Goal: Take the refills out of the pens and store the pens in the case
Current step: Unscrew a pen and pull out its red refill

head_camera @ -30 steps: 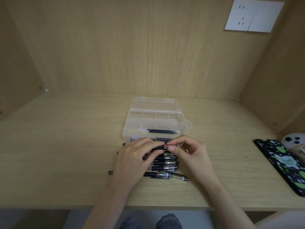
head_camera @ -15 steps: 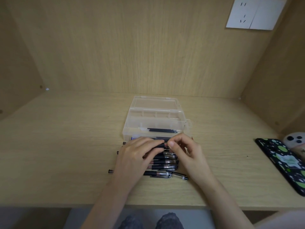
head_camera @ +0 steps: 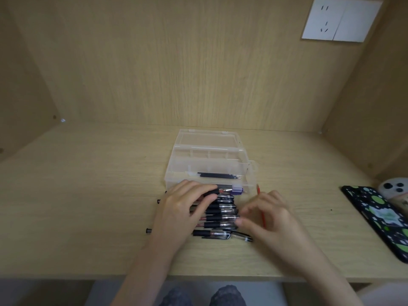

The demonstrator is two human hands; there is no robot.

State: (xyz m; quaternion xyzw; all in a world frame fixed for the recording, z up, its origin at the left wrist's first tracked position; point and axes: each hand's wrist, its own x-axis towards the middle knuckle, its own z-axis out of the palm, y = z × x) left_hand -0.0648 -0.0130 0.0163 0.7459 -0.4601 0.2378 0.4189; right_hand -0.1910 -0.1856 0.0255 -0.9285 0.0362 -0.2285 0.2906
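Left hand [head_camera: 183, 208] fingers curl round pen [head_camera: 220, 191]; right hand [head_camera: 269, 217], blurred, fingers apparently pinch red refill [head_camera: 257, 189]. Risk: loose pinch drops refill into pen pile [head_camera: 220, 217]

The left hand [head_camera: 183, 208] grips a pen [head_camera: 223, 191]; the blurred right hand [head_camera: 271, 219], fingers curled, pinches a red refill [head_camera: 257, 189].

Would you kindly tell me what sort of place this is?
Probably a study alcove at home or in a dorm: a wood-grain desk enclosed by matching panel walls, a white wall socket, a phone lying aside.
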